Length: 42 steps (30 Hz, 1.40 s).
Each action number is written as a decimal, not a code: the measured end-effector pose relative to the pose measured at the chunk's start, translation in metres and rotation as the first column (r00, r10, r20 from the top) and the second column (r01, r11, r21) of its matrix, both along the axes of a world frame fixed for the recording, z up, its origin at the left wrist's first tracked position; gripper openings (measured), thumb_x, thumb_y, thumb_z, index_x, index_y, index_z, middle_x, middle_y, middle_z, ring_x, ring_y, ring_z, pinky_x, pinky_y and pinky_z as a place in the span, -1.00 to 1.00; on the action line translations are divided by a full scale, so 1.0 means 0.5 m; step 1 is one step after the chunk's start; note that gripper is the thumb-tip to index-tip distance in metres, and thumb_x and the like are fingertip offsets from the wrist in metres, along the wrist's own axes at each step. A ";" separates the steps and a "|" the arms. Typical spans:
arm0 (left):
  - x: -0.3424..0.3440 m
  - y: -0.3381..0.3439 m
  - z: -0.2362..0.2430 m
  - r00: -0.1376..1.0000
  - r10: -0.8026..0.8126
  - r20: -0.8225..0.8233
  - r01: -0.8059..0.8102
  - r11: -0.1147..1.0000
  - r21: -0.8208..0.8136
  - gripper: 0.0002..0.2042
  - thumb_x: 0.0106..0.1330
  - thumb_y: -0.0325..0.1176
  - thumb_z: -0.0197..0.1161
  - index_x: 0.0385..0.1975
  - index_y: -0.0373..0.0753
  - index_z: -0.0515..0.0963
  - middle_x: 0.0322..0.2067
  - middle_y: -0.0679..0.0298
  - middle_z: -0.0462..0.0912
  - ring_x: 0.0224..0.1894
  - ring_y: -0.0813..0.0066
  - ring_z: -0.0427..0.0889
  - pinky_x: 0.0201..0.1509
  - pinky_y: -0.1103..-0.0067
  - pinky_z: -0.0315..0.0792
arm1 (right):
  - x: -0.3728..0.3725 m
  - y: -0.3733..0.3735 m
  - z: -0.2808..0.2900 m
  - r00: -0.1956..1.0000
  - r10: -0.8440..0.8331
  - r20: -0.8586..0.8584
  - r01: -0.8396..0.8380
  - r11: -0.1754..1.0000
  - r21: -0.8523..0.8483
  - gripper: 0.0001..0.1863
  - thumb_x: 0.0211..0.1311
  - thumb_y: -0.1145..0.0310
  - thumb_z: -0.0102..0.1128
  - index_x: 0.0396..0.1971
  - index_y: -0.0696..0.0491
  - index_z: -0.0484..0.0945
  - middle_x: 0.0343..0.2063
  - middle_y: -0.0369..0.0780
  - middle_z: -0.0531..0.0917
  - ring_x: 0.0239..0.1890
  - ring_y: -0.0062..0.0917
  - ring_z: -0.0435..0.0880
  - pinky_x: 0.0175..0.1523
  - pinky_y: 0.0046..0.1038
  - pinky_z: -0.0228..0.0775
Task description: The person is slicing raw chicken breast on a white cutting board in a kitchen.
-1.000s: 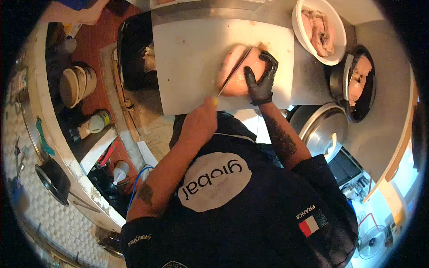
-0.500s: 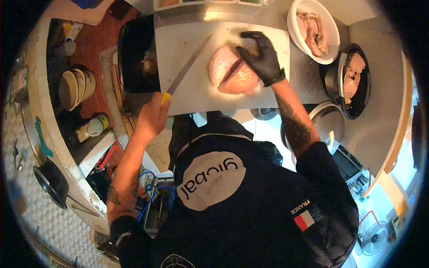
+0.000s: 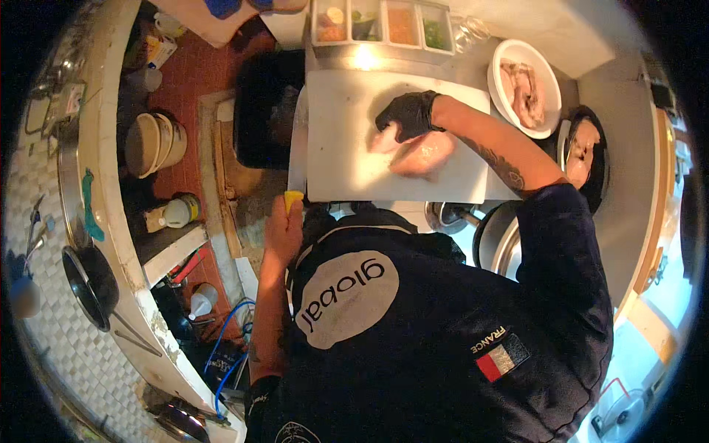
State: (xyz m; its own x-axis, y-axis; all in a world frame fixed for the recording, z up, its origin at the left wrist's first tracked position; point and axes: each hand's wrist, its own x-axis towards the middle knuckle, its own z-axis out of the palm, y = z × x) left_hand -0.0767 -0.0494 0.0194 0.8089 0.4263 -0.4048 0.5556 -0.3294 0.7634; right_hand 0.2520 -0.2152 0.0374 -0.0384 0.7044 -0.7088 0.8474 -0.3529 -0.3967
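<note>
On the white cutting board [image 3: 340, 140] lies raw, pale pink meat in two pieces. My right hand [image 3: 410, 116], in a black glove, curls its fingers over the smaller piece [image 3: 383, 141] at the left. The larger piece [image 3: 423, 155] lies just right of and nearer than that hand, slightly blurred. My left hand [image 3: 282, 229], bare, is closed around the yellow handle of a knife [image 3: 293, 199]. Its long blade points away from me along the board's left edge and is hard to make out against the board.
Behind the board stands a rack of small containers [image 3: 384, 26] with chopped food. A white bowl [image 3: 523, 88] of raw meat is at the far right, beside a dark pan [image 3: 591, 155] holding more meat. At the left sits a black tub [image 3: 267, 111]; pale buckets [image 3: 156, 144] stand beyond it.
My right hand has moved from the meat's right side onto its top and grips the left piece. The meat's halves have shifted. My left hand has drawn the knife to the board's left edge.
</note>
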 end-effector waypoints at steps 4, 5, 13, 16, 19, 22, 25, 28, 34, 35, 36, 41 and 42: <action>-0.015 0.006 -0.006 0.997 0.059 0.047 -0.055 0.996 -0.072 -0.70 0.48 -0.13 -0.02 -0.26 -0.30 0.36 -0.53 0.09 0.50 -0.51 0.21 0.56 -0.43 0.36 0.37 | 0.069 0.068 -0.075 0.986 0.018 -0.164 0.023 0.970 0.242 -0.39 -0.06 0.23 0.33 0.10 0.00 0.54 0.08 -0.09 0.60 0.15 -0.23 0.55 0.26 -0.27 0.34; -0.016 0.006 -0.017 0.997 0.054 0.051 -0.050 0.996 -0.070 -0.70 0.48 -0.13 -0.02 -0.26 -0.30 0.36 -0.53 0.09 0.50 -0.51 0.21 0.56 -0.43 0.36 0.37 | 0.077 0.096 -0.068 0.977 0.029 -0.213 0.019 0.976 0.218 -0.38 -0.04 0.22 0.34 0.13 0.00 0.52 0.10 -0.10 0.59 0.17 -0.25 0.53 0.28 -0.28 0.33; 0.048 -0.028 0.037 0.981 -0.193 0.028 0.188 0.973 0.136 -0.72 0.46 -0.17 -0.01 -0.16 -0.32 0.34 -0.40 -0.20 0.60 -0.30 -0.32 0.57 -0.29 0.06 0.41 | 0.084 -0.037 -0.038 0.544 -0.568 -0.618 0.837 0.316 0.447 -0.43 0.30 0.13 0.14 0.23 0.12 0.40 0.19 -0.16 0.51 0.22 -0.38 0.50 0.33 -0.42 0.27; 0.087 -0.049 0.038 0.927 -0.367 0.072 0.352 0.921 0.166 -0.74 0.44 -0.22 -0.01 -0.13 -0.33 0.33 -0.39 -0.23 0.60 -0.30 -0.31 0.59 -0.24 0.01 0.42 | 0.032 -0.197 -0.047 0.437 -0.730 -0.525 0.792 0.036 0.609 -0.63 0.38 0.26 0.03 0.06 0.14 0.53 0.09 -0.10 0.57 0.12 -0.36 0.54 0.26 -0.37 0.31; 0.137 -0.072 0.033 0.866 -0.493 -0.081 0.499 0.849 0.170 -0.76 0.42 -0.27 0.01 -0.15 -0.35 0.32 -0.38 -0.25 0.60 -0.30 -0.30 0.60 -0.20 0.01 0.44 | -0.067 -0.310 -0.112 0.190 -0.853 -0.485 0.648 -0.262 0.715 -0.69 0.36 0.39 0.10 0.04 0.17 0.51 -0.01 -0.11 0.62 0.01 -0.33 0.59 0.18 -0.37 0.36; 0.172 -0.095 0.014 0.833 -0.514 -0.202 0.551 0.803 0.229 -0.77 0.42 -0.28 0.01 -0.19 -0.36 0.30 -0.36 -0.26 0.60 -0.30 -0.29 0.60 -0.18 0.00 0.45 | -0.163 -0.334 -0.178 0.059 -0.804 -0.592 0.527 -0.479 0.702 -0.61 0.28 0.43 0.21 0.09 0.14 0.45 0.02 -0.12 0.59 0.06 -0.32 0.55 0.19 -0.35 0.35; 0.188 -0.126 0.063 0.808 -0.544 -0.225 0.585 0.786 0.198 -0.77 0.41 -0.31 0.02 -0.18 -0.37 0.27 -0.33 -0.26 0.60 -0.29 -0.28 0.61 -0.18 0.03 0.47 | -0.215 -0.316 -0.186 0.070 -0.845 -0.530 0.553 -0.409 0.726 -0.43 0.20 0.34 0.29 0.19 0.16 0.34 0.19 -0.04 0.40 0.22 -0.25 0.39 0.28 -0.27 0.25; 0.188 -0.156 0.129 0.789 -0.597 -0.142 0.614 0.773 0.159 -0.78 0.41 -0.34 0.02 -0.16 -0.38 0.26 -0.36 -0.24 0.59 -0.29 -0.26 0.62 -0.21 0.06 0.49 | -0.226 -0.283 -0.188 0.094 -0.848 -0.522 0.541 -0.397 0.741 -0.35 0.11 0.31 0.37 0.19 0.18 0.33 0.18 -0.01 0.40 0.24 -0.18 0.37 0.32 -0.24 0.21; 0.193 -0.187 0.185 0.771 -0.610 -0.183 0.635 0.761 0.134 -0.79 0.42 -0.37 0.02 -0.12 -0.39 0.28 -0.38 -0.30 0.57 -0.31 -0.31 0.59 -0.24 0.03 0.47 | -0.227 -0.239 -0.200 0.134 -0.869 -0.475 0.479 -0.363 0.799 -0.42 0.05 0.35 0.41 0.06 0.19 0.37 0.06 0.01 0.46 0.16 -0.11 0.41 0.28 -0.21 0.20; 0.195 -0.189 0.190 0.771 -0.608 -0.191 0.634 0.762 0.132 -0.79 0.42 -0.37 0.02 -0.12 -0.39 0.28 -0.38 -0.30 0.57 -0.31 -0.31 0.59 -0.24 0.03 0.47 | -0.228 -0.235 -0.200 0.121 -0.874 -0.471 0.469 -0.368 0.803 -0.42 0.05 0.35 0.41 0.05 0.19 0.37 0.05 0.01 0.45 0.15 -0.11 0.40 0.28 -0.21 0.20; 0.199 -0.194 0.198 0.755 -0.617 -0.222 0.650 0.749 0.126 -0.79 0.42 -0.37 0.01 -0.14 -0.40 0.27 -0.40 -0.30 0.57 -0.33 -0.31 0.60 -0.24 0.03 0.47 | -0.229 -0.234 -0.202 0.109 -0.879 -0.463 0.458 -0.369 0.809 -0.43 0.04 0.36 0.41 0.03 0.19 0.37 0.04 0.01 0.45 0.15 -0.11 0.40 0.27 -0.21 0.20; 0.193 -0.193 0.211 0.719 -0.641 -0.269 0.686 0.717 0.123 -0.80 0.42 -0.38 -0.01 -0.19 -0.42 0.26 -0.50 -0.26 0.58 -0.39 -0.27 0.61 -0.29 0.04 0.49 | -0.235 -0.234 -0.215 0.124 -0.862 -0.492 0.453 -0.392 0.801 -0.41 0.03 0.35 0.41 0.04 0.19 0.35 0.03 0.01 0.43 0.12 -0.11 0.40 0.26 -0.21 0.20; 0.193 -0.194 0.210 0.696 -0.647 -0.311 0.705 0.698 0.128 -0.81 0.42 -0.38 -0.02 -0.20 -0.42 0.26 -0.52 -0.25 0.58 -0.40 -0.26 0.62 -0.31 0.05 0.49 | -0.236 -0.232 -0.213 0.135 -0.869 -0.477 0.442 -0.378 0.813 -0.41 0.02 0.35 0.41 0.04 0.19 0.35 0.02 0.01 0.43 0.12 -0.11 0.40 0.26 -0.21 0.20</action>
State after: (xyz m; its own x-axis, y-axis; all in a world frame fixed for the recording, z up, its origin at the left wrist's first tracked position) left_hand 0.0200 -0.1463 0.1245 0.8095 -0.1013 -0.5783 0.2572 -0.8243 0.5044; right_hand 0.1339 -0.3314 -0.0690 0.9347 -0.0062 0.3554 0.3099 -0.4756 -0.8233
